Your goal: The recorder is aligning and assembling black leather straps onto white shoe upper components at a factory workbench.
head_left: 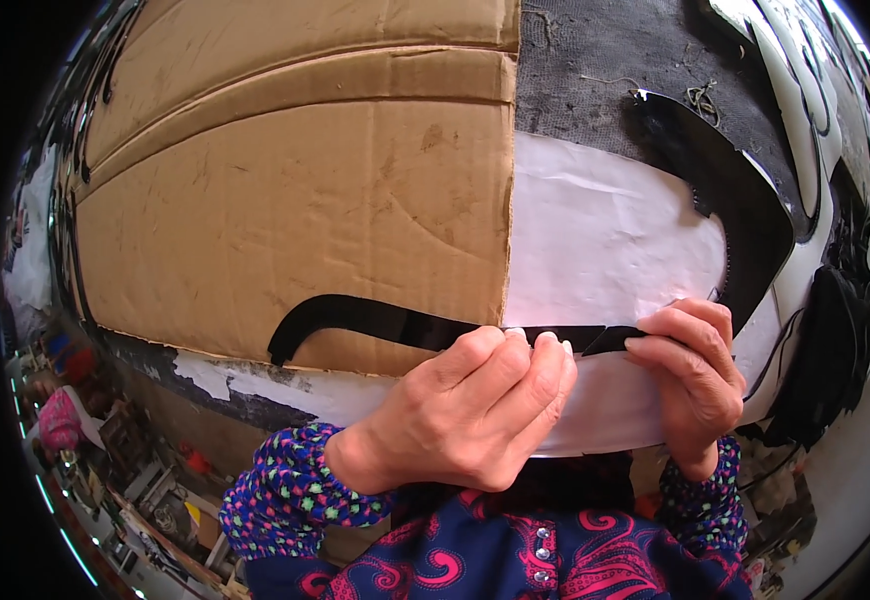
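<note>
A long, curved black strip (355, 315) lies across the near part of the cardboard and the white sheet, its left end bending down toward me. My left hand (470, 410) pinches it just right of the cardboard's edge, fingertips pressed together. Farther right, the fingers of my right hand (695, 365) are closed on the same strip. A thin slanting line crosses the strip between the two hands. Beyond my right hand lies a wider, angular black piece (755, 220) with a ragged inner edge. My right hand hides whether it joins the strip.
Brown cardboard (305, 210) covers the left of the work surface. Beside it is a white sheet (595, 230), with dark, worn fabric (595, 70) behind. Pale trimmed pieces (805, 130) and a black bundle (820, 350) line the right edge. Assorted clutter (145, 460) sits below at left.
</note>
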`<control>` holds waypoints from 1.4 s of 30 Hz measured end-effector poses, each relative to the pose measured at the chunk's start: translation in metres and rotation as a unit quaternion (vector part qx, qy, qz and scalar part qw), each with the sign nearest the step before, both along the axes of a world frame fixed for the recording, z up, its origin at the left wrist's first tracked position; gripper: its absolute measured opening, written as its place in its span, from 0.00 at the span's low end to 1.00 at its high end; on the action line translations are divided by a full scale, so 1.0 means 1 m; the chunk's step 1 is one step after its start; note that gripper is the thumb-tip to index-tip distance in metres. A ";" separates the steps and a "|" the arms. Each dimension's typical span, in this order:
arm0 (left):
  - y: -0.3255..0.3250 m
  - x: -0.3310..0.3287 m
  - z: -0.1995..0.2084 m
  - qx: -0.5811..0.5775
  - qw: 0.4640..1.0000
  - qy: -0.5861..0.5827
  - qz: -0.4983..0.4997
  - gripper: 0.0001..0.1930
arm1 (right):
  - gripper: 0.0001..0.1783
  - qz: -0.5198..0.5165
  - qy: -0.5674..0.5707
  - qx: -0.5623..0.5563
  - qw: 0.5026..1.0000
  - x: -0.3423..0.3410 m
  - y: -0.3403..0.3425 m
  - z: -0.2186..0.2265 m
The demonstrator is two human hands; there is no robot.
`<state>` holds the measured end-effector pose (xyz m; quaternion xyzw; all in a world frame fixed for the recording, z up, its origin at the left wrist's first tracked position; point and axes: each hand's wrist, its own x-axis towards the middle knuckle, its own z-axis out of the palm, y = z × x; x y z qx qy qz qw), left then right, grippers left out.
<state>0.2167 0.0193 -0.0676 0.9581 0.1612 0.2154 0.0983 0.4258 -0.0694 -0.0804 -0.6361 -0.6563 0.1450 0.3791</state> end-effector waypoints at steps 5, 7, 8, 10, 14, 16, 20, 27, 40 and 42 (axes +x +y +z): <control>0.001 0.001 0.001 0.002 1.000 0.001 -0.002 0.10 | 0.18 -0.001 0.005 0.003 1.000 0.000 0.001 -0.001; 0.001 0.001 0.002 0.003 1.000 0.000 -0.001 0.10 | 0.17 0.002 0.006 0.005 1.000 0.001 0.001 -0.001; 0.001 0.002 0.001 0.002 1.000 -0.002 -0.001 0.10 | 0.17 -0.001 0.005 0.005 1.000 0.001 0.001 -0.001; 0.002 0.002 0.001 0.001 1.000 -0.004 -0.004 0.10 | 0.17 0.000 0.008 0.005 1.000 0.001 0.001 -0.001; 0.001 0.003 0.000 0.006 1.000 -0.006 -0.001 0.10 | 0.17 -0.004 0.006 0.007 1.000 0.001 0.001 -0.002; 0.002 0.002 0.000 0.008 1.000 -0.006 -0.001 0.10 | 0.18 0.000 0.008 -0.002 1.000 0.000 0.001 -0.002; 0.003 0.001 0.001 0.019 1.000 0.000 -0.018 0.10 | 0.19 -0.008 0.013 0.000 1.000 -0.001 0.001 -0.001; 0.003 0.001 0.001 0.021 1.000 0.004 -0.016 0.09 | 0.19 -0.010 0.011 0.011 1.000 -0.002 0.001 -0.003; 0.001 0.000 0.006 0.037 0.999 0.034 -0.019 0.11 | 0.17 -0.012 0.006 0.032 0.999 -0.002 0.001 -0.006; 0.000 0.001 0.009 0.020 0.999 0.043 -0.006 0.13 | 0.17 -0.013 0.005 0.034 0.999 -0.002 0.002 -0.007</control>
